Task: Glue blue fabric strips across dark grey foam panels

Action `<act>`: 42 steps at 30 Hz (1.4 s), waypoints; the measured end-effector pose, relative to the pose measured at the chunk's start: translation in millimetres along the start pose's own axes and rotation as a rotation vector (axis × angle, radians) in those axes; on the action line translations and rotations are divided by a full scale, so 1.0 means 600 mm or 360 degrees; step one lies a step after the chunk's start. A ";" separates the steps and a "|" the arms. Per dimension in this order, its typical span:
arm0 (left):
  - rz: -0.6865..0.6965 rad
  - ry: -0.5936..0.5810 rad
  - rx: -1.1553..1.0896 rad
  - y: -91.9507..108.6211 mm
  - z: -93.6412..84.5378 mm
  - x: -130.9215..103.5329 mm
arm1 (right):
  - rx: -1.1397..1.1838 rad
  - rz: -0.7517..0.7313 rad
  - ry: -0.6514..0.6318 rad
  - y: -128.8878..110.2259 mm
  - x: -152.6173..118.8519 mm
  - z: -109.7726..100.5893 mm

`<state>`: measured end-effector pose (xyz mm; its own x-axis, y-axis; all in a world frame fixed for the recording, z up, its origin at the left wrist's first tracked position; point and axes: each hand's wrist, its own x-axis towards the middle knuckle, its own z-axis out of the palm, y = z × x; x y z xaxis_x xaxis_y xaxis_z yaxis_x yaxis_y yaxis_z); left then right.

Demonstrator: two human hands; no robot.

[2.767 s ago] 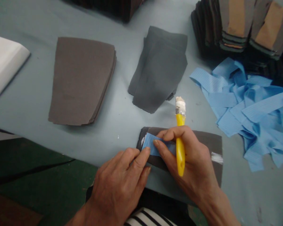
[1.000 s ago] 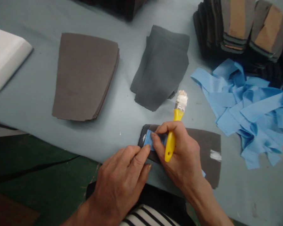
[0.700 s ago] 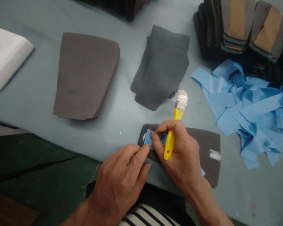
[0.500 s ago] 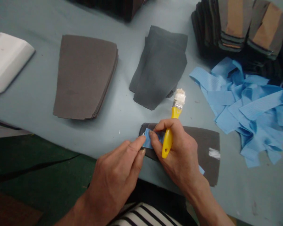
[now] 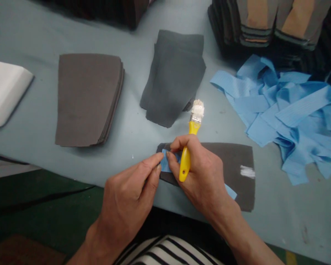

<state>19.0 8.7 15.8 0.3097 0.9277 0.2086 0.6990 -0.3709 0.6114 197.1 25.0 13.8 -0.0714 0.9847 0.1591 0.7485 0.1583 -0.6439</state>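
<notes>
My right hand (image 5: pixel 205 171) is closed around a paintbrush (image 5: pixel 194 127) with a yellow handle, its bristles up and coated in white paste. The same hand's thumb and forefinger rest on a light blue fabric strip (image 5: pixel 166 166). That strip lies at the left end of a dark brown flat piece (image 5: pixel 234 156), and its other end shows below my right wrist. At the strip's left end, my left hand (image 5: pixel 131 187) pinches with thumb and forefinger; the exact grip is partly hidden. A white paste patch (image 5: pixel 247 171) marks the brown piece's right end.
A pile of blue strips (image 5: pixel 287 106) lies to the right. Grey pieces (image 5: pixel 176 77) and a brown stack (image 5: pixel 88 99) lie beyond my hands. At far left sits a white object (image 5: pixel 8 92); dark stacked pieces with tan bands (image 5: pixel 260 18) stand at back right.
The camera view has shifted, so most things sit further left. Both hands keep nearly the same place on the brown piece, and a white dab by my left fingertip no longer shows.
</notes>
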 end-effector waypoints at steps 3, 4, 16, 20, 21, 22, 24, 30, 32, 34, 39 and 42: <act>0.0047 -0.0043 0.0030 -0.001 0.003 0.005 | 0.0035 -0.0015 -0.0004 0.002 -0.001 0.000; 0.0059 -0.0041 0.0045 -0.001 0.004 0.005 | 0.0046 -0.0016 -0.0011 0.003 -0.001 -0.001; 0.0113 0.0138 0.0221 -0.001 0.024 0.002 | 0.0111 0.0004 -0.0076 0.001 0.002 -0.006; 0.0087 0.0188 0.0252 0.001 0.028 -0.001 | 0.0078 -0.0023 -0.0079 -0.002 -0.002 -0.019; 0.0087 0.0197 0.0254 0.000 0.028 -0.002 | 0.0052 -0.0044 -0.0074 -0.003 -0.005 -0.024; 0.0089 0.0204 0.0260 -0.001 0.028 -0.003 | 0.0024 -0.0065 -0.0062 -0.003 -0.008 -0.029; 0.0086 0.0210 0.0288 -0.005 0.029 -0.005 | -0.0018 -0.0095 -0.0032 -0.004 -0.016 -0.044; 0.0055 0.0198 0.0333 -0.011 0.033 -0.006 | -0.0244 -0.0043 -0.0058 0.008 -0.040 -0.107; 0.0056 0.0196 0.0349 -0.010 0.032 -0.006 | -0.0268 -0.0032 -0.0076 0.021 -0.048 -0.127; 0.0054 0.0198 0.0374 -0.009 0.032 -0.006 | -0.0280 -0.0003 -0.0055 0.037 -0.056 -0.142; 0.0045 0.0198 0.0386 -0.007 0.031 -0.005 | -0.0318 0.0109 0.0125 0.077 -0.074 -0.158; 0.0028 0.0192 0.0389 -0.006 0.030 -0.004 | -0.0314 0.0211 0.0161 0.095 -0.082 -0.160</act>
<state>27.5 6.7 -0.7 0.2546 0.9139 0.3161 0.8334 -0.3731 0.4076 306.8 -21.4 41.1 0.0949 0.9820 0.1635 0.8617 0.0012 -0.5073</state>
